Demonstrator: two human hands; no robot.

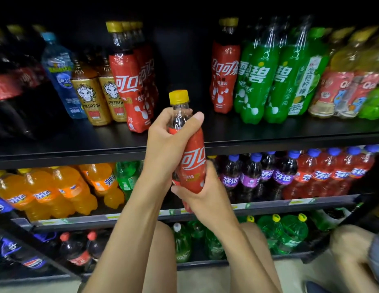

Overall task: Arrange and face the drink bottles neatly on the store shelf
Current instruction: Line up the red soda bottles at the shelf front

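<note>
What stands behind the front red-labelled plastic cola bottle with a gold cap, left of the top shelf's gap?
Behind the red-labelled cola bottle, more gold-capped bottles line up; their caps and one red label show, the rest is covered.

Both forearms raised, left hand high and right hand low, fingers curled round one bottle

A red cola bottle in left hand above, right hand below.
</note>
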